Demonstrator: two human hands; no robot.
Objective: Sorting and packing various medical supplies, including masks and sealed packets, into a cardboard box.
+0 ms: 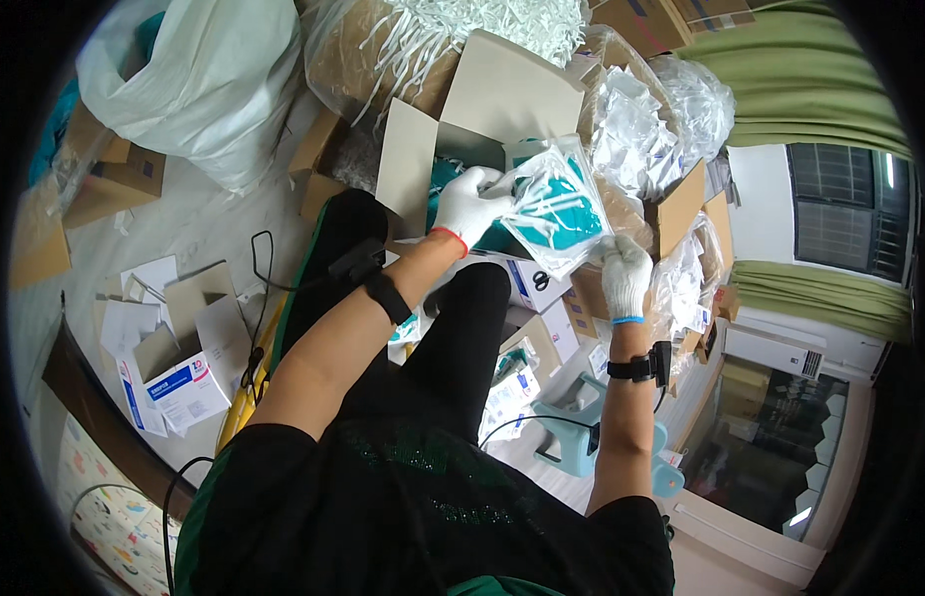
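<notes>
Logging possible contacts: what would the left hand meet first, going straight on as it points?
Likely the clear packet with teal contents, just ahead of the left hand; whether they already touch is unclear.

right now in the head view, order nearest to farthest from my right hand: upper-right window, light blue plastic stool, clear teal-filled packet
From your right hand:
1. Clear teal-filled packet, immediately left
2. Light blue plastic stool, below
3. Upper-right window, beyond, rightward
</notes>
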